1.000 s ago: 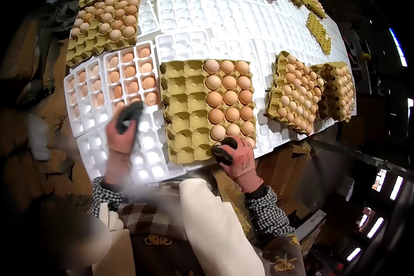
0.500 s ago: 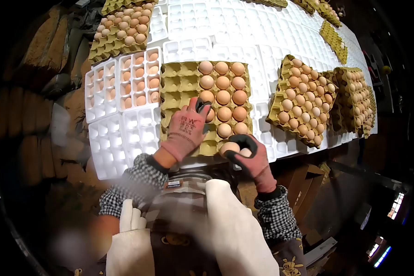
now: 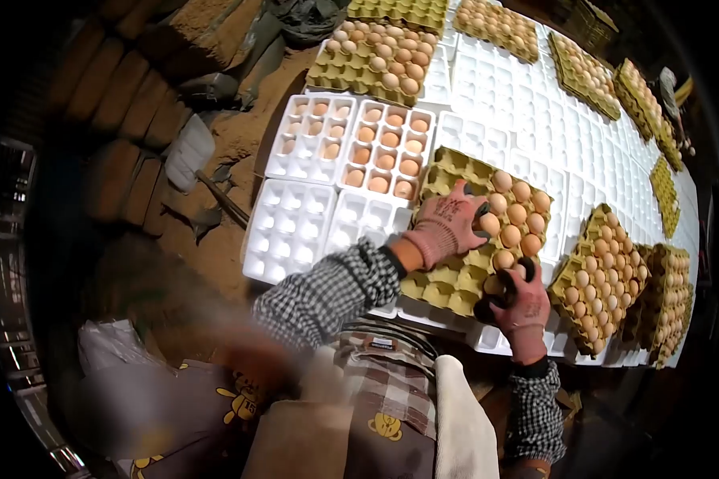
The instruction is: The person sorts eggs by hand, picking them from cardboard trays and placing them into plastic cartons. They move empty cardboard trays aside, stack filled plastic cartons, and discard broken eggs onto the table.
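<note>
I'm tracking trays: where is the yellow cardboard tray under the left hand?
In the head view, that tray lies right of centre, between a white egg tray at left and another yellow cardboard tray at right.

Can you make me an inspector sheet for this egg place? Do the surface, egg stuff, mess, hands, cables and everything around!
Surface: white trays side by side; what is underneath is mostly hidden.
Egg stuff: a yellowish tray, partly filled with eggs; some white trays hold eggs too.
Clutter: a whitish piece off to the left, too unclear to name.
Left hand: gloved, over the yellowish tray, fingertips by an egg; grip unclear.
Right hand: gloved, curled around eggs at the tray's near edge.
Cables: nothing seen.
Surroundings: brown bundles at left; dark edges.
</note>
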A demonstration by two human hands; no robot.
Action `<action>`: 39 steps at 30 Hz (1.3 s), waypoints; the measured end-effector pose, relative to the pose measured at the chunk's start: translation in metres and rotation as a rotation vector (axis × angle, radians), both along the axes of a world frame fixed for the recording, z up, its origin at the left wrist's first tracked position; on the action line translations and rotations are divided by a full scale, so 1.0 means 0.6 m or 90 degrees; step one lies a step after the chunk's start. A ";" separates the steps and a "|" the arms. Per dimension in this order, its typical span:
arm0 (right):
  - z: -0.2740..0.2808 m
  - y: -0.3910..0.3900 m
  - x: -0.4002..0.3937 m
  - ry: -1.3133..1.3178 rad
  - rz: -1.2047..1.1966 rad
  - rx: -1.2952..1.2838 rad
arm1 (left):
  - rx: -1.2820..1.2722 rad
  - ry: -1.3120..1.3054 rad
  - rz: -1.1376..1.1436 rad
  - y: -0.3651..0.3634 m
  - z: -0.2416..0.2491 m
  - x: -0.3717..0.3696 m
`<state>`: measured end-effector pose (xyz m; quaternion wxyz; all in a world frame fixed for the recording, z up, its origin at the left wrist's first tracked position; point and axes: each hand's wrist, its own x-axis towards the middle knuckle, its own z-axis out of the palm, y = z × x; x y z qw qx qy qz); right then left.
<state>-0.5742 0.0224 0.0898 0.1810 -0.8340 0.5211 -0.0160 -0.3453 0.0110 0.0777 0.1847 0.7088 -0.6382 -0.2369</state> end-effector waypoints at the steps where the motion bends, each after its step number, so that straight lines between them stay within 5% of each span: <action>1: 0.000 0.004 -0.012 -0.119 -0.069 0.013 | -0.076 0.034 0.066 0.031 -0.015 0.027; 2: -0.036 0.005 -0.045 -0.352 -0.051 0.081 | -0.149 0.070 0.132 0.068 -0.031 0.070; 4: 0.003 0.049 -0.018 -0.637 -0.346 0.520 | -0.203 0.018 0.273 0.142 -0.041 0.194; 7: -0.014 0.112 0.118 -0.672 -0.210 0.469 | -0.112 -0.255 0.434 0.196 -0.090 0.374; 8: 0.001 0.110 0.193 -0.645 -0.129 0.425 | 0.004 -0.297 0.406 0.200 -0.112 0.415; 11: -0.032 0.091 0.394 -0.611 0.003 0.192 | -0.039 -0.261 0.348 0.205 -0.160 0.486; 14: -0.067 0.051 0.548 -0.326 0.053 -0.015 | -0.039 -0.181 0.325 0.205 -0.175 0.520; 16: -0.125 0.027 0.612 -0.134 0.051 0.002 | -0.157 0.023 0.323 0.188 -0.164 0.529; 18: -0.145 0.044 0.620 -0.220 0.036 -0.008 | -0.240 0.207 0.254 0.145 -0.175 0.546; 20: -0.163 0.066 0.621 -0.348 0.032 -0.010 | -0.121 -0.025 0.175 0.128 -0.220 0.561; 24: -0.189 0.122 0.612 -0.102 0.127 0.069 | -0.149 -0.230 0.208 0.218 -0.189 0.544; 27: -0.195 0.160 0.583 -0.242 0.047 0.111 | -0.031 -0.154 0.243 0.360 -0.173 0.459; 29: -0.193 0.193 0.561 -0.061 0.157 0.045 | 0.120 -0.194 0.206 0.400 -0.186 0.399; 32: -0.244 0.224 0.540 -0.078 0.198 0.020 | 0.162 -0.206 0.181 0.373 -0.215 0.390; 36: -0.152 0.186 0.490 -0.343 0.041 0.078 | 0.097 -0.303 0.146 0.382 -0.242 0.401; 39: -0.049 0.079 0.292 -0.343 -0.212 -0.249 | 0.056 -0.227 0.168 0.366 -0.203 0.407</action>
